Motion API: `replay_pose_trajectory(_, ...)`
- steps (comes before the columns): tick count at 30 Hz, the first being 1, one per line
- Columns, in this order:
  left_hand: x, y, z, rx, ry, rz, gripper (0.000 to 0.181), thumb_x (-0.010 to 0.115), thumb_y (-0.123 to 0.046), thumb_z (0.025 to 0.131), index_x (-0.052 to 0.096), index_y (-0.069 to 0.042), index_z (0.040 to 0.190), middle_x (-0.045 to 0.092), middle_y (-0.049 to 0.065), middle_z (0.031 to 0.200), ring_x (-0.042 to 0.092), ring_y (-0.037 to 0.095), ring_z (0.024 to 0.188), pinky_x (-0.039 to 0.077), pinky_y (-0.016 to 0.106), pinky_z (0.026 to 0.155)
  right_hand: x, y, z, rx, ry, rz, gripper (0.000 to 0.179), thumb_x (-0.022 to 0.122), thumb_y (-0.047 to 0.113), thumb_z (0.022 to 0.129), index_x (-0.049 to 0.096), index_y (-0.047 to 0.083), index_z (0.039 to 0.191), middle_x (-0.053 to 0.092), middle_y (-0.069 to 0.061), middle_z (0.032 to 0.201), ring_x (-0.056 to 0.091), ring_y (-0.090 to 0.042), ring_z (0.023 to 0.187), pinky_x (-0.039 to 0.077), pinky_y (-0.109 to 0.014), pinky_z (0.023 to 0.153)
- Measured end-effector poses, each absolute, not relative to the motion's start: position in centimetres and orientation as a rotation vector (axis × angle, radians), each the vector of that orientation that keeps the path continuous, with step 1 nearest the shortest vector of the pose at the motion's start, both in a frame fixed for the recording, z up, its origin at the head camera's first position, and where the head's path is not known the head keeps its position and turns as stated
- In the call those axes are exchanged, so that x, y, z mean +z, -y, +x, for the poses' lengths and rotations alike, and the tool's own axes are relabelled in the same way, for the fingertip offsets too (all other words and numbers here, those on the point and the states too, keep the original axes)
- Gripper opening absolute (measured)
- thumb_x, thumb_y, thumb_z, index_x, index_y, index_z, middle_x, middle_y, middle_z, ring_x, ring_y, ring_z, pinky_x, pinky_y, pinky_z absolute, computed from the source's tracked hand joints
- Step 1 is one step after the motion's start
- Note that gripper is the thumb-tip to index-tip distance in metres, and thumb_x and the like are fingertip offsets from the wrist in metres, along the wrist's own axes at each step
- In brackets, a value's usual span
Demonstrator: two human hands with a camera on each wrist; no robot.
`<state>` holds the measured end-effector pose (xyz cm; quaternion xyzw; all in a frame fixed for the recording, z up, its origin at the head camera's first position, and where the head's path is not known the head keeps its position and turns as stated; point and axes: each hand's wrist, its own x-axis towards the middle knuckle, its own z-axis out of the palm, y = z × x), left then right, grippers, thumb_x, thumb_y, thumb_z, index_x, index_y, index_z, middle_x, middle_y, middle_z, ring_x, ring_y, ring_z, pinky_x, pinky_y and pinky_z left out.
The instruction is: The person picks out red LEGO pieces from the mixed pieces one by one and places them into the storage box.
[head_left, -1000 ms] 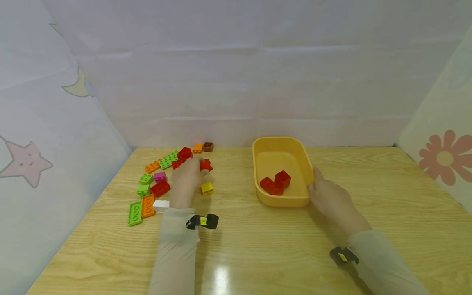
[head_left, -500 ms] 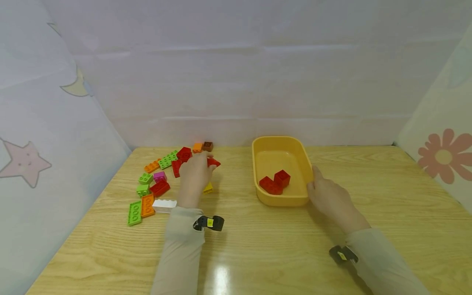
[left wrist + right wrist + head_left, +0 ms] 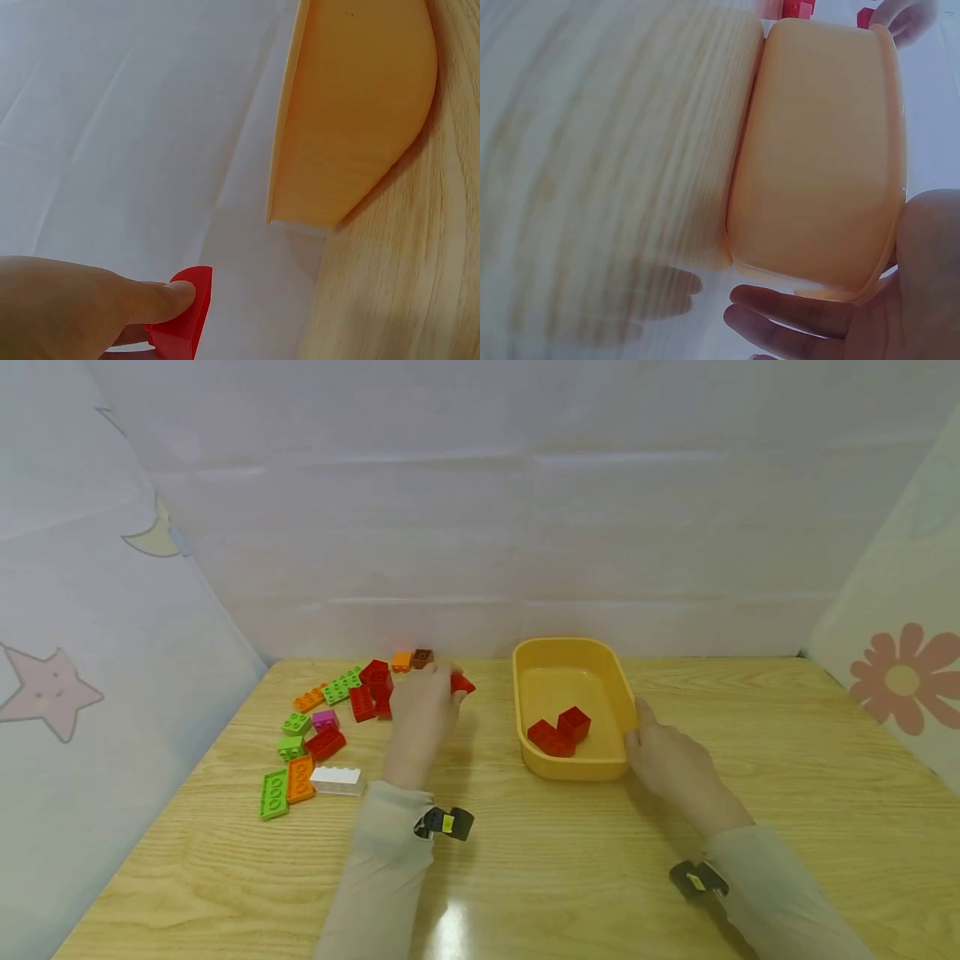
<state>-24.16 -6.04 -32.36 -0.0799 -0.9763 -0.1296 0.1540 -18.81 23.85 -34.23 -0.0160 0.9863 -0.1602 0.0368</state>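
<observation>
My left hand [image 3: 423, 706] pinches a red toy brick [image 3: 462, 682], pointed at one end, between the red pile and the tub. In the left wrist view the thumb lies on this brick [image 3: 193, 315], and the yellow tub's wall stands ahead. My right hand [image 3: 670, 764] holds the right rim of the yellow tub [image 3: 517, 710], its thumb at the rim and other fingers along the outside. Inside the tub lie red bricks, one long [image 3: 551, 739] and one squarer [image 3: 574, 723]. Several red bricks [image 3: 362, 702] lie just left of my left hand.
At the left of the table [image 3: 525, 877] lie green [image 3: 275, 793], orange [image 3: 301, 778], magenta [image 3: 326, 719] and white [image 3: 337, 780] bricks. A brown brick [image 3: 423, 657] and an orange one [image 3: 402, 661] sit by the back sheet [image 3: 465, 527].
My left hand has moved right, out of the red pile, with the red brick. The yellow brick is now hidden behind the left arm. The right hand and tub have stayed in place.
</observation>
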Motion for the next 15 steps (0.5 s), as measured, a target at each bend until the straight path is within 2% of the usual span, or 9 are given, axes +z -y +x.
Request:
replay_pose_trajectory(7,-32.1,4.6,-23.4,-0.377,2.704,-0.322,0.028,0.072,-0.026,0.092,0.068,-0.014,0.117,0.069,0.005,0.112,0.065,0.029,0.099,0.051,0.044,0.083,-34.3,-23.9,-18.8,-0.502,-3.018,-0.046,0.062,0.03,0.02,0.101,0.013,-0.014,0.151,0.06,-0.02,0.078,0.052,-0.03,0.064,0.043,-0.04,0.054)
replay_pose_trajectory(10,-31.9,4.2,-23.2,-0.375,2.679,-0.331,0.027,0.073,-0.027,0.092,0.068,-0.016,0.116,0.069,0.004,0.112,0.065,0.027,0.098,0.052,0.043,0.081,-34.3,-24.0,-18.8,-0.494,-3.022,-0.046,0.062,0.03,0.02,0.101,0.014,-0.014,0.151,0.06,-0.02,0.079,0.052,-0.03,0.064,0.043,-0.04,0.054)
replay_pose_trajectory(15,-31.5,3.2,-22.8,-0.275,2.671,-0.396,0.029,0.074,-0.023,0.091,0.068,-0.017,0.118,0.068,0.002,0.116,0.063,0.026,0.106,0.051,0.041,0.089,-34.3,-24.0,-18.9,-0.489,-3.018,-0.05,0.062,0.03,0.02,0.101,0.013,-0.014,0.151,0.062,-0.025,0.086,0.053,-0.031,0.066,0.044,-0.042,0.057)
